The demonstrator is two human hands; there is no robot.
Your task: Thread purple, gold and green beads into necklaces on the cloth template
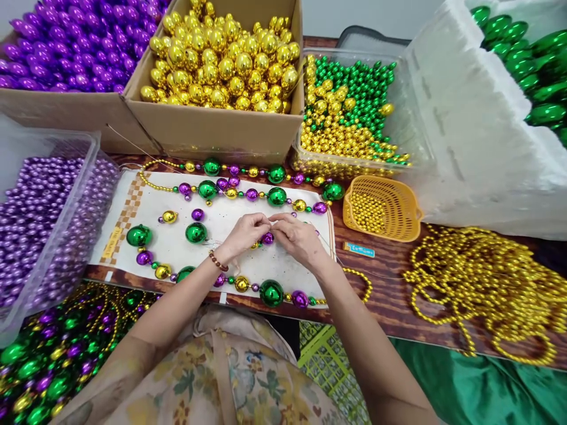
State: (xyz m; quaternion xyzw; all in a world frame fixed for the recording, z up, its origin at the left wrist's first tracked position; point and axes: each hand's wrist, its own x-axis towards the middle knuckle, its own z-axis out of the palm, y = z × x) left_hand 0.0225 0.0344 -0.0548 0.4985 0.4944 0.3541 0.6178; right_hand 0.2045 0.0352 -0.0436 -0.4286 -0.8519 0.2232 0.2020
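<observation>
Over a white cloth point(128, 260), my left hand point(244, 235) and my right hand point(297, 237) meet fingertip to fingertip, both pinched closed. What lies between the fingertips is too small to make out. Just below them is a purple bead point(267, 238), with a gold bead partly covered by my left hand. A bead strand point(271, 293) of green, purple and gold balls curves along the cloth's near side, partly under my left forearm. Further back lies another strand point(277, 196). Loose on the cloth are a green ball point(195, 232), a purple ball point(197, 215) and a gold bead point(169, 216).
Cardboard boxes of purple point(62, 99) and gold balls point(212, 127) stand behind. Tubs hold small purple beads point(44, 218) at left and green and gold beads point(349, 112) at back right. A yellow basket point(398, 206) and gold bead chains point(487, 289) are at right.
</observation>
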